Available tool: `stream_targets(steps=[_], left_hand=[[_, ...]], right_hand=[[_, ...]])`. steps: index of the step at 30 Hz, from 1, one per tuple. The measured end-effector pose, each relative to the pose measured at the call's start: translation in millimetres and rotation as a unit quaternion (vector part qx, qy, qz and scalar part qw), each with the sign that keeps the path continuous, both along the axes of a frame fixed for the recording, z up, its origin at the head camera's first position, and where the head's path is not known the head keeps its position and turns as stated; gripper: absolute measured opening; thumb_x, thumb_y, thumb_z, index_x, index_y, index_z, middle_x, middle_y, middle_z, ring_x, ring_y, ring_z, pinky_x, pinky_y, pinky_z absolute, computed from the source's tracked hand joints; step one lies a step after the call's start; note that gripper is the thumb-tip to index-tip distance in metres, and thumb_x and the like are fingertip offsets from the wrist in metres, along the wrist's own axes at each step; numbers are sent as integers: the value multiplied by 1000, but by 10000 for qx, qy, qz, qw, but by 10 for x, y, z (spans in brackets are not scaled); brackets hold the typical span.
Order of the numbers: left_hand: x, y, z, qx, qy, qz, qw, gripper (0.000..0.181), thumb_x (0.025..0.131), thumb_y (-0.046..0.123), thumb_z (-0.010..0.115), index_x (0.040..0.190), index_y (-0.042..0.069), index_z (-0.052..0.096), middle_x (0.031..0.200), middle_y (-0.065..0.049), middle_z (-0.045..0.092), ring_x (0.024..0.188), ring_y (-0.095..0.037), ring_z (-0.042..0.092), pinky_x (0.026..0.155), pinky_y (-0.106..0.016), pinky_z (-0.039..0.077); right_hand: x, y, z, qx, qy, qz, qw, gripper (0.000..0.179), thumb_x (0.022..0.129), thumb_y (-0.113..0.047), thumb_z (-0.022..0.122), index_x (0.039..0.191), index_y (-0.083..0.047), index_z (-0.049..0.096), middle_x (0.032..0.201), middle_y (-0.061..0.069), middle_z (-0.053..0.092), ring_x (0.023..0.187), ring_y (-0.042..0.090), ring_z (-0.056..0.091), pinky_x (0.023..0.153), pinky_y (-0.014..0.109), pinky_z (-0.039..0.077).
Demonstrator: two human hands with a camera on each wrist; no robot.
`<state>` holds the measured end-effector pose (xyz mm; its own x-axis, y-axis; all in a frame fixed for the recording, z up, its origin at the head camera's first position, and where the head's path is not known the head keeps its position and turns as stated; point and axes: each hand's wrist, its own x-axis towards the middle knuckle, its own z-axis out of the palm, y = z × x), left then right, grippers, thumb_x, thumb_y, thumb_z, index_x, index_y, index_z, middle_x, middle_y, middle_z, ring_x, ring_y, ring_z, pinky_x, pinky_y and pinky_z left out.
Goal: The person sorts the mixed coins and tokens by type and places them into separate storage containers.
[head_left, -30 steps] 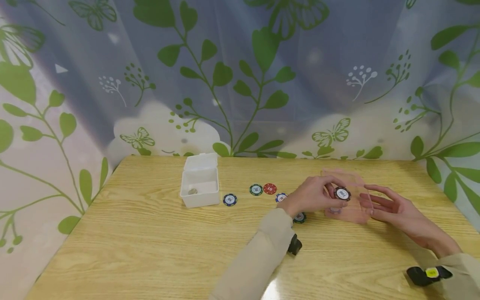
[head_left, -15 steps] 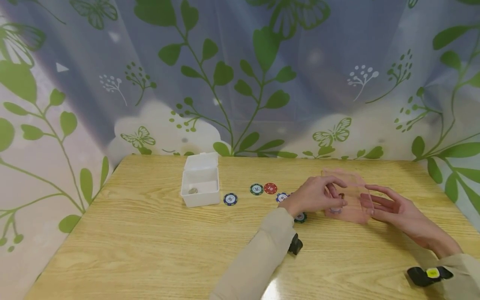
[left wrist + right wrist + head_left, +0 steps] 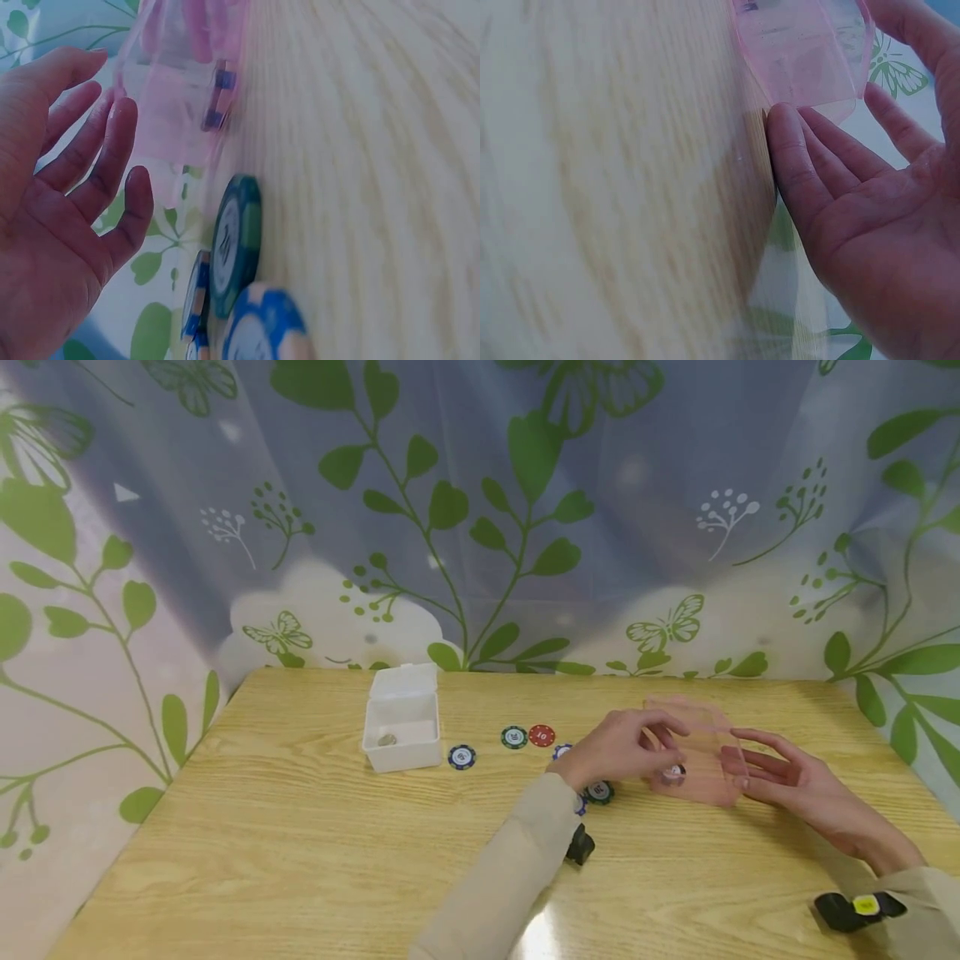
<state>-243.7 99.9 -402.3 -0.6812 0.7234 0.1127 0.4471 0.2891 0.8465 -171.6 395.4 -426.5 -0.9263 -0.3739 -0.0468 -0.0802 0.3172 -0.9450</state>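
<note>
Our left hand (image 3: 621, 746) is spread, pinching nothing, by the pink box (image 3: 707, 782); our right hand (image 3: 802, 787), fingers spread, touches its right end, presumably bracing it.

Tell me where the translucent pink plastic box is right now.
In the head view, the translucent pink plastic box is on the wooden table, right of centre, between the left hand and the right hand.

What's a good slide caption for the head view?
Right hand holding a translucent pink box, left hand close by, poker chips and open white box on a wooden table.
</note>
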Motion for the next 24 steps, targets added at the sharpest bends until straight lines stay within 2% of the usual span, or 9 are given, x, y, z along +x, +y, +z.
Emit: stream_targets(steps=[8, 13, 24], left_hand=[[-13, -135, 37, 264, -128, 109, 9995, 32, 98, 27, 71, 129, 19, 67, 105, 9, 67, 84, -3, 65, 74, -18, 54], [-23, -253, 44, 258, -243, 212, 9991, 32, 97, 31, 72, 128, 22, 68, 105, 11, 66, 88, -6, 65, 76, -20, 54], [-147, -543, 26, -113, 58, 223, 9997, 37, 98, 28, 70, 133, 15, 65, 107, 8, 66, 87, -3, 65, 77, -19, 55]], right_hand=[[-1, 3, 2, -84, -72, -20, 9999, 62, 105, 0, 51, 160, -17, 27, 136, -29, 57, 120, -14, 56, 87, 19, 56], [0, -4, 1, -189, -91, 21, 9998, 62, 105, 1, 50, 159, -18, 28, 137, -27, 58, 121, -13, 57, 87, 19, 56], [3, -14, 7, -45, 11, 4, 10000, 62, 105, 1, 51, 160, -18, 28, 137, -28, 59, 120, -15, 56, 86, 19, 56]])
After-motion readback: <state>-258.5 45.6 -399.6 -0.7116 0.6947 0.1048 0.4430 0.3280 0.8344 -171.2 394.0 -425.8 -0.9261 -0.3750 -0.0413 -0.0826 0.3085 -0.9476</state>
